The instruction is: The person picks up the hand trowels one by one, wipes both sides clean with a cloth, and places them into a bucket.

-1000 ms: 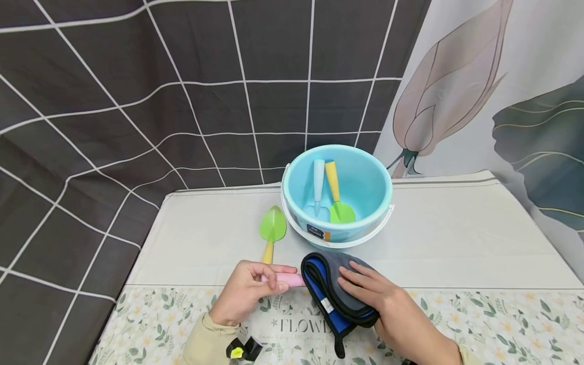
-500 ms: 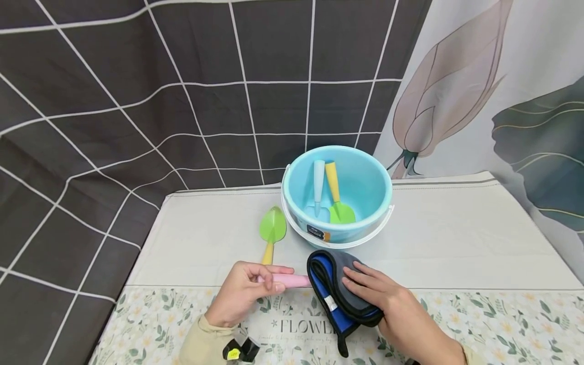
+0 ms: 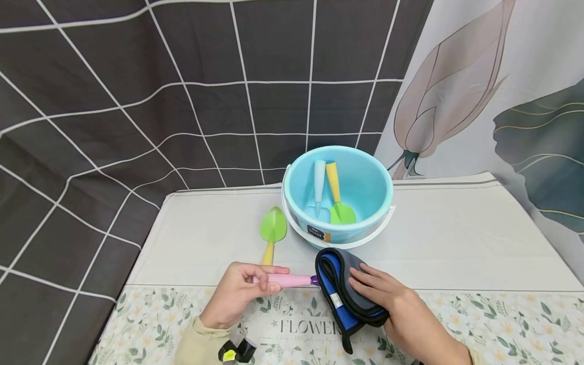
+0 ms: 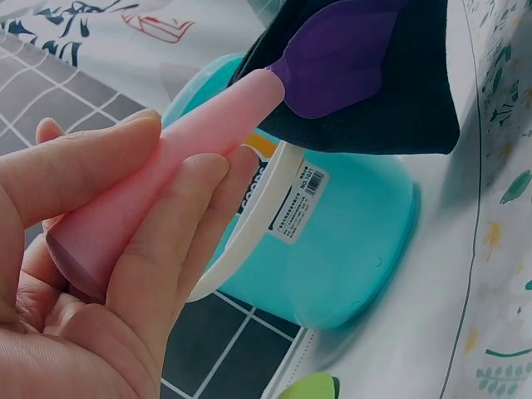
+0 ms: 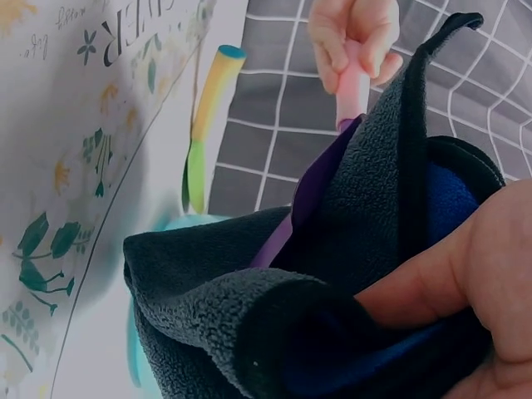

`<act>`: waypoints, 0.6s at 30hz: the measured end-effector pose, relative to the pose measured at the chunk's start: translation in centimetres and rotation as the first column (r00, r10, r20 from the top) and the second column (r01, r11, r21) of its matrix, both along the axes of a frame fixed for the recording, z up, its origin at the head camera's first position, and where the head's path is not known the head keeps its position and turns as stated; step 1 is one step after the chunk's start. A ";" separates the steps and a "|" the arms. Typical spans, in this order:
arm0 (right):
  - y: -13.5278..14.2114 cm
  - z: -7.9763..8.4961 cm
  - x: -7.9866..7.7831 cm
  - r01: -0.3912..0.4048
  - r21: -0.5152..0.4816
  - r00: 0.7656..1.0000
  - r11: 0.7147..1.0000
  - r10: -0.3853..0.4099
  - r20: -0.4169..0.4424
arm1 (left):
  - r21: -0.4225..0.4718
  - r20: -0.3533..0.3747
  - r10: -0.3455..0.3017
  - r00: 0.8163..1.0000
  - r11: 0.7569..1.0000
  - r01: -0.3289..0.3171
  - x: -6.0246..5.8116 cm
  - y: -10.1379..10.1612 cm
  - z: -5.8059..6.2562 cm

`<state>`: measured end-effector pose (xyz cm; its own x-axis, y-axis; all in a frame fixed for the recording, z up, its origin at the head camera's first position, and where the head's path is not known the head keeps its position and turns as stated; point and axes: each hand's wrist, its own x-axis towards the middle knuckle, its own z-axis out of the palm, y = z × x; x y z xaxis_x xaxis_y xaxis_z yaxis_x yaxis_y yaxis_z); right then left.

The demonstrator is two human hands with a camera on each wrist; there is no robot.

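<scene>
My left hand (image 3: 242, 294) grips the pink handle of a toy trowel (image 3: 289, 281). Its purple blade (image 4: 337, 71) lies inside a folded cloth (image 3: 352, 261), grey outside and blue within, edged in black. Only the blade's purple neck shows beside the cloth in the head view. My right hand (image 3: 397, 301) holds the cloth from the right, fingers over its grey side. In the right wrist view, the thumb (image 5: 424, 283) presses into the folds and the cloth wraps both sides of the blade.
A light blue bucket (image 3: 339, 234) with a white handle stands behind the hands. Inside lean a blue toy tool (image 3: 319, 182) and a green-and-yellow toy shovel (image 3: 342, 213). Left of the bucket lies a green trowel (image 3: 274, 225) with a yellow handle. Grid-patterned fabric (image 3: 274, 106) hangs behind.
The cloth and my right hand have slid rightward, away from the pink handle, exposing the purple neck. My left hand has shifted slightly left, still gripping the trowel.
</scene>
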<state>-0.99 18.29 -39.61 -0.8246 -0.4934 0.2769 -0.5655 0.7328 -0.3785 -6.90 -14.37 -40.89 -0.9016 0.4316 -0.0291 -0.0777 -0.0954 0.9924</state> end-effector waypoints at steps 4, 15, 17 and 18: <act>0.1 0.0 -0.1 -0.001 0.011 1.000 1.000 0.001 -0.015 | -0.001 0.011 0.007 1.000 1.000 -0.007 0.0 -0.2 0.1; 0.7 -0.2 -0.1 0.013 0.015 1.000 1.000 -0.013 -0.013 | -0.055 -0.030 0.020 0.999 0.998 -0.022 0.1 -1.2 0.4; 0.8 -0.3 -0.1 0.016 0.013 1.000 1.000 -0.016 -0.019 | -0.059 -0.033 0.024 0.999 0.998 -0.026 0.1 -1.4 0.5; 0.9 -0.4 -0.1 0.018 0.015 1.000 1.000 -0.018 -0.023 | -0.054 -0.032 0.025 0.999 0.998 -0.027 0.1 -1.5 0.5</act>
